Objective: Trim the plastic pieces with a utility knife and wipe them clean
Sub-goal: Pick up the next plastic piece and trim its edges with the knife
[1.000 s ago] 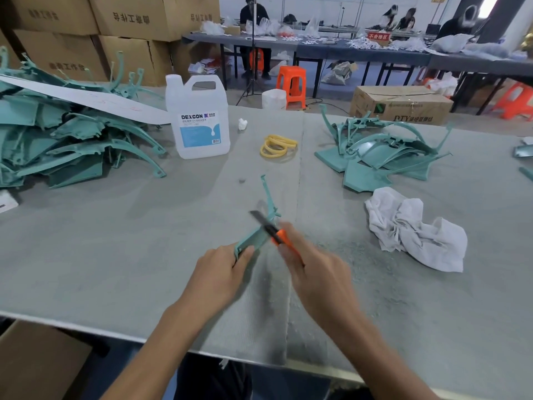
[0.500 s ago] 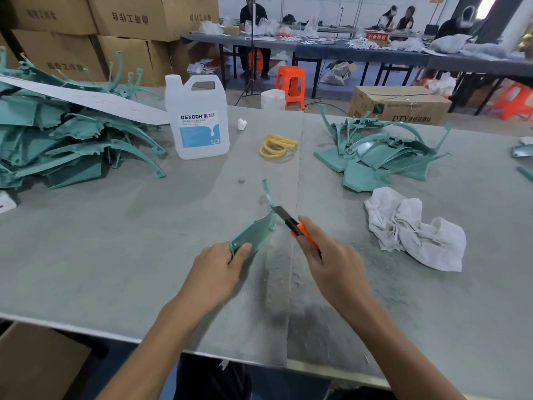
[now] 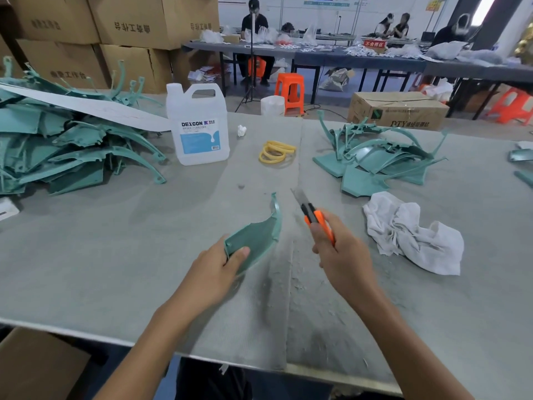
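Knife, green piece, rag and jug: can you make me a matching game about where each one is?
Things:
1 utility knife
2 green plastic piece
3 white rag
4 jug

Places:
A stands upright on the table
B held in the left hand
C lies crumpled on the right
D gripped in the right hand

Pairs: 1-D, 2-B, 3-C, 4-A

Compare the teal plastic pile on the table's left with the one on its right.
The left heap of teal plastic pieces is bigger and taller; the right heap of teal plastic pieces is smaller and flatter. A long white strip lies across the left heap, none on the right heap. Both hold curved teal mouldings.
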`<control>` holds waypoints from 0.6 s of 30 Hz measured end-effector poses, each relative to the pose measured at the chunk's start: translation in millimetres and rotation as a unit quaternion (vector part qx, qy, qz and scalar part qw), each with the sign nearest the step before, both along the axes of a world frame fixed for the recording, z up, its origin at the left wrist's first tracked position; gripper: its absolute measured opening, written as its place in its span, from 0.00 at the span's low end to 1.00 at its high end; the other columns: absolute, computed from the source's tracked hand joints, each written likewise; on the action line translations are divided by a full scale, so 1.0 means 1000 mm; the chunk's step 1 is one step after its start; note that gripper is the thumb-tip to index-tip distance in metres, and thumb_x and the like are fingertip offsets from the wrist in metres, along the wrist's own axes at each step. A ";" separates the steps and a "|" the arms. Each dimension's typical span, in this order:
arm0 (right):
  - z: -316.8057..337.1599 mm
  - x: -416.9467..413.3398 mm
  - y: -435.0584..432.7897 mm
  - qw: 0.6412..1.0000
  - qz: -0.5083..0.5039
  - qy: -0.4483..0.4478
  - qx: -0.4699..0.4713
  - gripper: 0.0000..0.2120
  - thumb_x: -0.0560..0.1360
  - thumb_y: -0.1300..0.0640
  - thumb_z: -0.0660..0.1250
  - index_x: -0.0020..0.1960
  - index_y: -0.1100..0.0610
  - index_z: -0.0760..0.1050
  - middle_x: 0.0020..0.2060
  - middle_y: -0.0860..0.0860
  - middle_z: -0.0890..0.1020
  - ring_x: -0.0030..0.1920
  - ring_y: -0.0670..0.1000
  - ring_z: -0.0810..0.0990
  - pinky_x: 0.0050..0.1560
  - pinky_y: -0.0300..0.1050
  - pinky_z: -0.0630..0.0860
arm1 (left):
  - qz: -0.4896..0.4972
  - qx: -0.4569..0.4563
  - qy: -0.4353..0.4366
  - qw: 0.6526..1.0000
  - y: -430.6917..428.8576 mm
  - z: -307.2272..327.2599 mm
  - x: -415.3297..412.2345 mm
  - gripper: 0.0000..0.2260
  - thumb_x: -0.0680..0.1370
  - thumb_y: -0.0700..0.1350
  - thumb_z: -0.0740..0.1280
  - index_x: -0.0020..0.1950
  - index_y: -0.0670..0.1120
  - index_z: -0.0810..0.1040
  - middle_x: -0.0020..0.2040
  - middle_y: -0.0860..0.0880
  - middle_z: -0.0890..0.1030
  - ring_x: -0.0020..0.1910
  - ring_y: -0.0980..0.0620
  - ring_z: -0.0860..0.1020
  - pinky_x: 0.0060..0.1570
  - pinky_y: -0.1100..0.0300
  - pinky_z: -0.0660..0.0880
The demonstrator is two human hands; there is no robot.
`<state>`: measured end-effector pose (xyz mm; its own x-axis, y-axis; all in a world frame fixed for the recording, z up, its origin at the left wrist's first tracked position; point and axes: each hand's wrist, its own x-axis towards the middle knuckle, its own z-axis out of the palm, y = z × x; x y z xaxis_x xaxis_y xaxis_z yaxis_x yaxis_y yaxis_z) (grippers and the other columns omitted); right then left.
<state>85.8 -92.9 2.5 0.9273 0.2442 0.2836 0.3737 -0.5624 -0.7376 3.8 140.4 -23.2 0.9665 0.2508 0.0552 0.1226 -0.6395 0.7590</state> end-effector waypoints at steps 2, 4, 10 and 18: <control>0.012 0.000 -0.006 0.999 -0.012 0.019 0.042 0.09 0.81 0.37 0.60 0.56 0.38 0.73 0.35 0.48 0.81 0.36 0.50 0.80 0.44 0.59 0.80 | -0.008 -0.050 -0.053 0.997 -0.001 0.006 -0.003 0.21 0.78 0.63 0.59 0.64 0.54 0.77 0.52 0.54 0.83 0.53 0.52 0.81 0.58 0.48 0.77; 0.026 -0.002 -0.012 0.998 -0.014 0.008 0.055 0.10 0.78 0.35 0.63 0.47 0.41 0.71 0.34 0.48 0.78 0.33 0.49 0.78 0.39 0.55 0.79 | -0.021 -0.137 -0.120 0.983 -0.007 0.016 -0.004 0.19 0.78 0.59 0.63 0.65 0.53 0.78 0.57 0.56 0.84 0.58 0.55 0.81 0.59 0.53 0.77; 0.067 -0.020 -0.013 0.998 0.044 -0.035 0.030 0.13 0.72 0.40 0.74 0.47 0.42 0.72 0.35 0.42 0.81 0.31 0.45 0.76 0.30 0.36 0.69 | -0.073 -0.303 -0.122 0.942 -0.025 0.039 -0.004 0.14 0.78 0.50 0.67 0.62 0.48 0.80 0.56 0.54 0.85 0.55 0.54 0.84 0.49 0.66 0.78; 0.071 -0.003 -0.018 0.987 0.123 0.104 0.025 0.18 0.71 0.47 0.79 0.43 0.49 0.69 0.30 0.43 0.70 0.29 0.46 0.68 0.34 0.46 0.68 | -0.060 -0.561 -0.038 0.825 -0.047 0.040 -0.006 0.14 0.78 0.54 0.67 0.54 0.46 0.86 0.54 0.41 0.85 0.50 0.46 0.85 0.43 0.56 0.82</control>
